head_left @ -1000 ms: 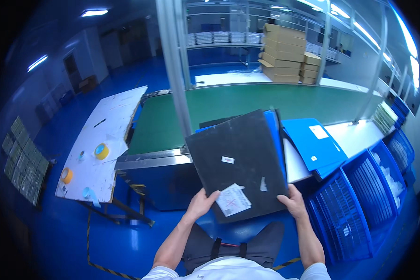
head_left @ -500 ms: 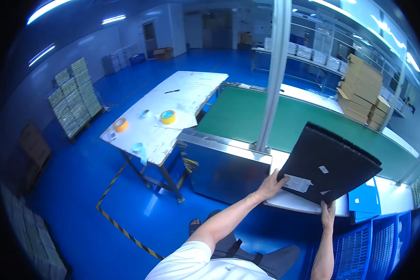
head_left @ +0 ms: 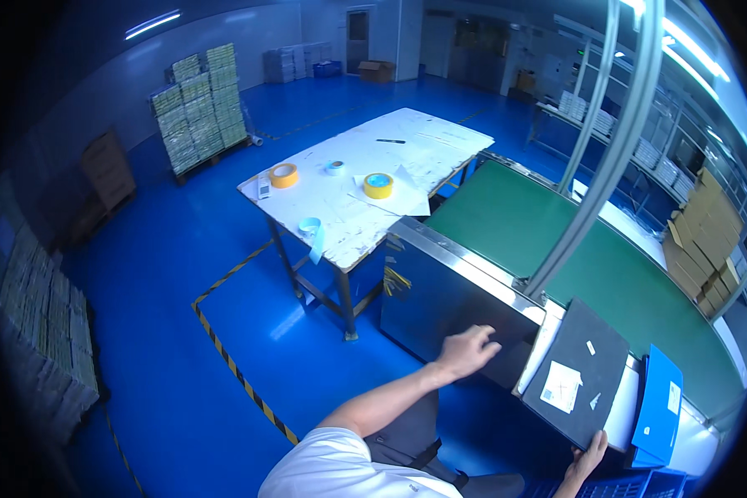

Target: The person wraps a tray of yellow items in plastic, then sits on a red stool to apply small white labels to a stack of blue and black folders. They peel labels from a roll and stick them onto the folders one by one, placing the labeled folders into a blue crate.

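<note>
Right hand point(head_left: 588, 459) grips the near bottom corner of the black flat tray point(head_left: 577, 383), fingers curled on its edge, though the rim of the view blurs the pinch. The tray lies up and away from that grip, flat on the white ledge point(head_left: 619, 419), long axis running from the hand toward the green conveyor belt point(head_left: 556, 241). Left hand point(head_left: 466, 349) hovers spread and empty, just left of the tray, over the steel cabinet point(head_left: 440, 299). Blue folder point(head_left: 660, 407) sits right of the tray. Blue floor point(head_left: 183, 274), white table point(head_left: 365, 195) beyond.

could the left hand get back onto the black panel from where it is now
Probably yes. The left hand hangs open in front of the steel conveyor housing, just left of the black panel, with nothing between them. The right hand holds the panel's near edge.
</note>
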The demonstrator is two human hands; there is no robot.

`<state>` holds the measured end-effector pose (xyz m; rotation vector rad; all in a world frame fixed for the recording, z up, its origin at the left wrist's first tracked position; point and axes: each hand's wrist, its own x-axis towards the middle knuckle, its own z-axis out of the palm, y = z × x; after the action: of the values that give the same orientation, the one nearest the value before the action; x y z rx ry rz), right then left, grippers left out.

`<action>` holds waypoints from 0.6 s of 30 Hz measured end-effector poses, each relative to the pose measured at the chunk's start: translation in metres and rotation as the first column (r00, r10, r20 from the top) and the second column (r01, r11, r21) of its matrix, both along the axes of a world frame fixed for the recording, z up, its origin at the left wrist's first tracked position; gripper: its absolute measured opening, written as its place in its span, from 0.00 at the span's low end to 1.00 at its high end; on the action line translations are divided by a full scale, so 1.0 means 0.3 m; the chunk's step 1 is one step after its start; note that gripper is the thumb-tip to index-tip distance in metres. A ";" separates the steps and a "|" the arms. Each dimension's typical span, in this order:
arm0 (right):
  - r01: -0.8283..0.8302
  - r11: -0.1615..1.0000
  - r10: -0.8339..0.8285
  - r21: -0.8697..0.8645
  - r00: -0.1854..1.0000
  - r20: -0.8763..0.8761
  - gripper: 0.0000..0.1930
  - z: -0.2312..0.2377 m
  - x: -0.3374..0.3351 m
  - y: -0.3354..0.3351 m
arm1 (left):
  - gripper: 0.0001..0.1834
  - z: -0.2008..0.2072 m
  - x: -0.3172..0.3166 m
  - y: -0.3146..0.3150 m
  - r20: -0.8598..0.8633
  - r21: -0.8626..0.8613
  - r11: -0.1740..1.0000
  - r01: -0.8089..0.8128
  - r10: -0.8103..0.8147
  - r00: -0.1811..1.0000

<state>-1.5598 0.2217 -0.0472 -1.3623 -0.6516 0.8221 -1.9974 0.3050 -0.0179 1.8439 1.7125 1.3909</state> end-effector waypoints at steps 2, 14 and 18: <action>0.000 0.999 0.011 0.042 0.964 -0.267 0.24 -0.092 0.123 -0.016 | 0.18 0.003 -0.189 0.014 0.113 0.128 0.970 -0.207 0.193 0.975; 0.138 0.960 -0.188 -0.243 0.962 -0.199 0.11 -0.593 -0.121 -0.387 | 0.29 0.040 -1.552 0.051 0.136 -0.186 0.470 -0.863 0.882 0.451; -0.207 0.923 0.228 -0.323 0.973 0.028 0.19 -0.420 -0.378 -0.348 | 0.34 0.006 -1.645 0.123 -0.105 -0.460 0.431 -0.776 0.841 0.530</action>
<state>-1.6730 0.1172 -0.1733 -1.6328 -0.7541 1.1020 -2.4909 0.3420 -0.0162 0.5655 2.7207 1.1267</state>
